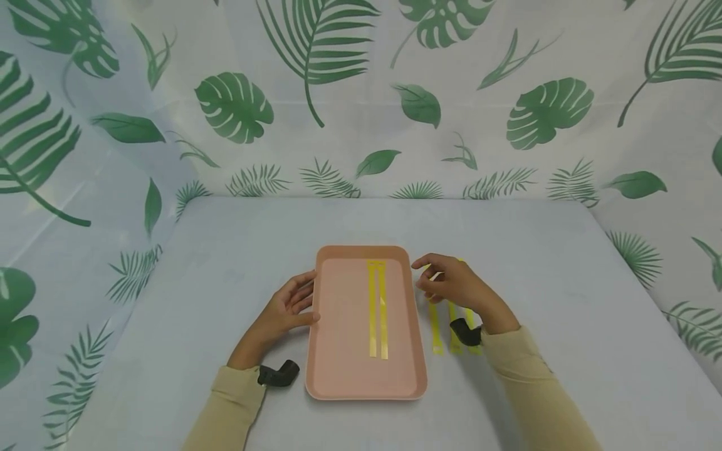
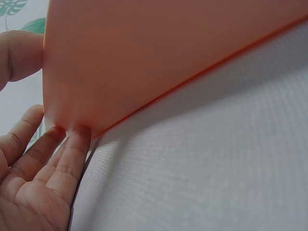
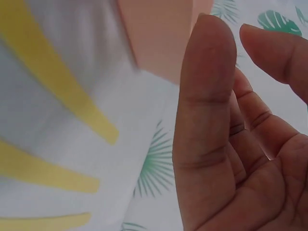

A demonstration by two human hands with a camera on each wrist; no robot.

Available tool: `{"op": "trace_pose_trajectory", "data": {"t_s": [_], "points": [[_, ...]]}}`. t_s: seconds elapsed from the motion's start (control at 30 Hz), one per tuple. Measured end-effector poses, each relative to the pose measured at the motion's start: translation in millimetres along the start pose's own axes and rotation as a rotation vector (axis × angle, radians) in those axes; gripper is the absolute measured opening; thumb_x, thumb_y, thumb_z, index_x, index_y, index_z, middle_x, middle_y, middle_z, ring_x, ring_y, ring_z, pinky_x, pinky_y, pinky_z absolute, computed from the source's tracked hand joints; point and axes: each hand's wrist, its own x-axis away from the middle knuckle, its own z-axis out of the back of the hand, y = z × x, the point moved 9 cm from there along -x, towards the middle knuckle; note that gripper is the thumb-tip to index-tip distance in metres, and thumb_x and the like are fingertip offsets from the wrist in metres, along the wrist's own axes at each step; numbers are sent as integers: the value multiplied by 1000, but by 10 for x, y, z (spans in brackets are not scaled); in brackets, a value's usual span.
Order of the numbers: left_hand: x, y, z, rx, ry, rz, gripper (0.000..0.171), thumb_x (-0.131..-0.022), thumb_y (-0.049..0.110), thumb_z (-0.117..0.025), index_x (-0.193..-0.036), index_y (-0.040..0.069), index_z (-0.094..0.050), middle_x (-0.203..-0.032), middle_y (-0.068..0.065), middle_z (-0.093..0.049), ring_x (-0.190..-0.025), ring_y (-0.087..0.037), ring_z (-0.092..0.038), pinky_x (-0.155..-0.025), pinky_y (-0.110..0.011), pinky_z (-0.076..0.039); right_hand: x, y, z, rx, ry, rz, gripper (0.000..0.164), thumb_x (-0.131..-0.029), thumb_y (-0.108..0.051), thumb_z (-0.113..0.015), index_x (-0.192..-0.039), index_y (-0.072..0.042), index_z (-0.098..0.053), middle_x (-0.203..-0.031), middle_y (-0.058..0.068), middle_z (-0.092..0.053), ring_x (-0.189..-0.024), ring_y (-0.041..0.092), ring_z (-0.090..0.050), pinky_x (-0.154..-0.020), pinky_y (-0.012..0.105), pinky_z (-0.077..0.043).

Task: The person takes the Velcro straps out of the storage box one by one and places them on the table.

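On the left, beside a black piece (image 1: 279, 374) at the cuff, is the L hand (image 1: 286, 308). Its fingers are spread and loose; the tips touch the left side of the tray, the thumb is at the rim, w/o a firm grasp that I can see. For good work, I think this light touch is enough to stop the tray sliding; a hard push could move it.

Next is the pink tray (image 1: 341, 326), flat on the table (image 1: 248, 250). In its right half lie two yellow strips (image 1: 383, 310), side by side w/ a narrow gap, approx. parallel to the long sides. If one more is to be laid there, it's best to match this line and not to brush these two.

Then comes the R hand (image 1: 451, 282), just beside the tray's right rim. Thumb & finger are apart, nothing btw them.

Under and near it, on the table, are three more yellow strips (image 1: 435, 326), partly hidden by hand & arm. They look thin and flat, so prob. hard to pick up: better to take one by its end, w/ fingertips, so the neighbours aren't dragged.
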Motion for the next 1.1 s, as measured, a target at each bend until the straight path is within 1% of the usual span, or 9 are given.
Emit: {"op": "trace_pose_trajectory", "data": {"t_s": [0.13,0.27,0.43,0.57,0.67,0.8,0.93,1.1], "points": [[1,6,-2,6,-1,1,95,-90,0,-83,-163,-16,-24,-169,-40,-24,-157,-55,-24,-115,-24,-49,-64,-103,-74,-7,-23,39,36,-105,0,-65,-139,11,-58,-101,14,-67,-83,28,-74,-73,41,-68],[0,3,-5,12,-3,-1,95,-90,0,-84,-162,-16,-24,-169,-40,-24,-157,-55,-24,-115,-24,-49,-131,-192,-150,3,-55,87,35,-104,4,-64,-137,12,-60,-102,16,-67,-81,25,-72,-71,39,-67],[-4,8,0,10,1,-4,94,-90,-2,-83,-162,-17,-25,-169,-39,-25,-158,-55,-24,-116,-25,-49,-216,-259,-255,41,-106,157,30,-100,9,-67,-130,12,-63,-101,14,-68,-83,27,-71,-69,33,-66],[-8,3,14,9,7,3,94,-89,-2,-83,-162,-16,-26,-169,-39,-26,-157,-55,-26,-115,-25,-49,-269,-322,-321,87,-136,215,25,-98,10,-70,-123,11,-67,-101,13,-69,-86,25,-70,-68,34,-66],[-11,-13,27,6,10,9,93,-89,-2,-83,-162,-15,-27,-169,-38,-27,-156,-55,-28,-115,-26,-50,-298,-372,-367,148,-163,268,21,-98,9,-70,-120,7,-71,-103,11,-71,-91,23,-70,-77,37,-66],[-16,-17,31,7,8,9,92,-89,-3,-82,-162,-15,-27,-168,-39,-28,-155,-56,-30,-114,-27,-52,-331,-431,-466,234,-244,343,19,-99,8,-70,-117,3,-73,-110,11,-74,-99,25,-71,-89,39,-63],[-13,-10,29,15,5,7,93,-89,-2,-83,-162,-15,-27,-168,-39,-27,-155,-57,-29,-114,-27,-51,-374,-458,-572,253,-324,384,19,-99,10,-68,-114,1,-74,-115,12,-76,-101,26,-72,-89,40,-63],[-12,-15,22,21,-10,-4,94,-90,-1,-84,-162,-16,-26,-168,-40,-26,-156,-57,-27,-115,-27,-51,-430,-435,-668,264,-352,404,22,-98,13,-67,-110,-2,-77,-112,8,-77,-99,20,-70,-85,36,-62]]}}
